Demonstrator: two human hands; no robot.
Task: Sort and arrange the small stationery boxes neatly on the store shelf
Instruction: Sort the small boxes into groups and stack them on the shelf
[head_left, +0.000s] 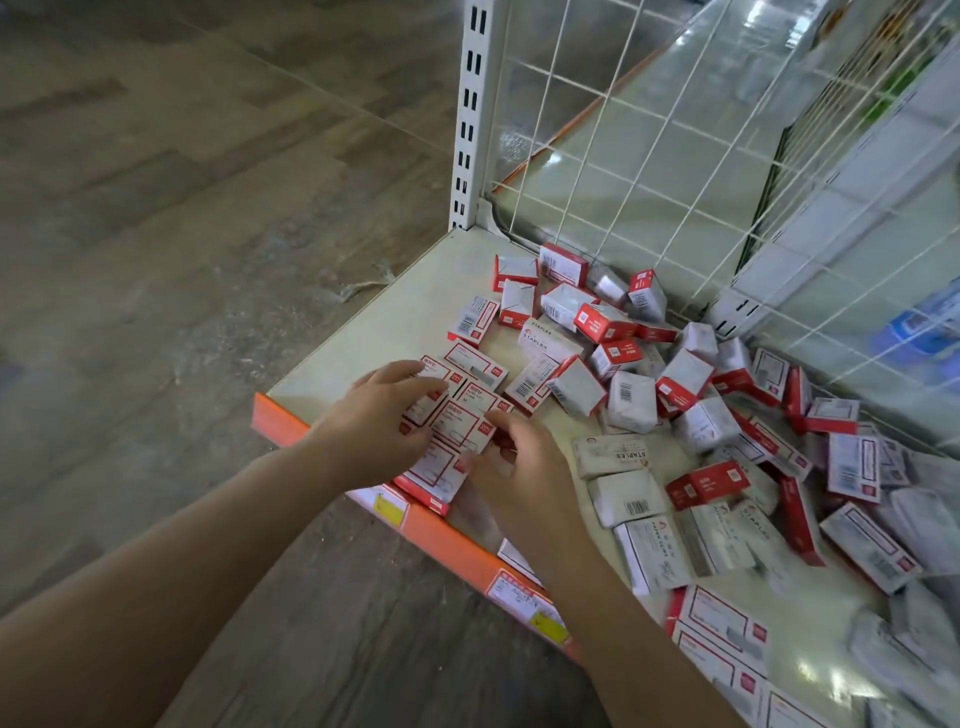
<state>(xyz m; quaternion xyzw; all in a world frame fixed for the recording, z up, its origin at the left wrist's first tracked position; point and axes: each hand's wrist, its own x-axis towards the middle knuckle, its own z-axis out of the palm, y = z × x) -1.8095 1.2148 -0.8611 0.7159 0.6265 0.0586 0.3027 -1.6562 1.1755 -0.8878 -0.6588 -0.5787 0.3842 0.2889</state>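
Wood-pattern flooring (156, 208) surrounds a cream store shelf (374, 322) edged with an orange price strip (457, 545) and backed by a white wire grid (649, 156) fixed to a slotted upright post (472, 114). Two bare hands work at the shelf's front corner, where several red-and-white stationery boxes (470, 382) lie flat, touching one another in a small cluster. The left hand (379, 421) rests on the cluster's left side, its fingers reaching across the tops of the boxes, its grip loose and flat rather than curled round any one of them. The right hand (524, 467) pinches the edge of one box (460, 428) in the cluster between thumb and fingertips. Beyond the hands, a jumbled heap of boxes (701, 395) spreads across the middle and back of the shelf, some red-faced, others white and marked "STAPLES" (613, 454), many tilted or on their sides against the grid.
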